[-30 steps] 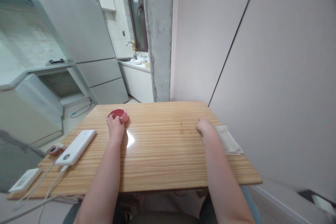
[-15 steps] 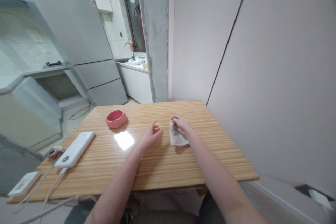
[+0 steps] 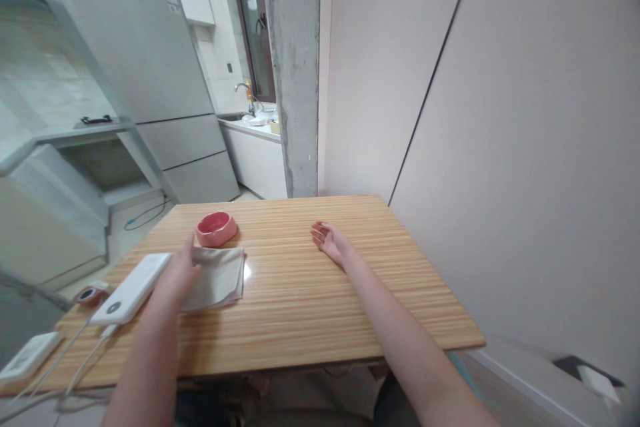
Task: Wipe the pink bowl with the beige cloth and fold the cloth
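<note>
In the head view, with the table's middle as the clock's centre, the grey-white cloth (image 3: 219, 279) had just crossed from near one o'clock, under the right hand (image 3: 327, 241), to nine o'clock, at the left hand (image 3: 181, 271). The left hand had swung out from near the middle to meet the cloth's outer edge. As I judge it, the cloth had passed from one hand to the other, leaving the right hand free. The left hand's thumb lay over the cloth, but blur and hidden fingers meant I could not tell whether it gripped. The right hand held nothing, its fingers loosely curled and parted near one o'clock.

The pink dish (image 3: 218, 235) sat upright at ten o'clock, just beyond the cloth; whether they touched was unclear. The wood-grained table (image 3: 300, 300) was glossy. Toward nine o'clock lay a white power bank (image 3: 131, 290), with a small reddish-brown device (image 3: 90, 295) just beside it, and at eight o'clock a flat white box (image 3: 29, 356) and pale cables (image 3: 80, 367) trailing over the near edge.

Beyond the table, a silver refrigerator (image 3: 135, 53) stood toward ten o'clock, a tap (image 3: 244, 87) at eleven, a rough grey pillar (image 3: 299, 73) at twelve, and a pale wall (image 3: 500, 147) filled one to three.
</note>
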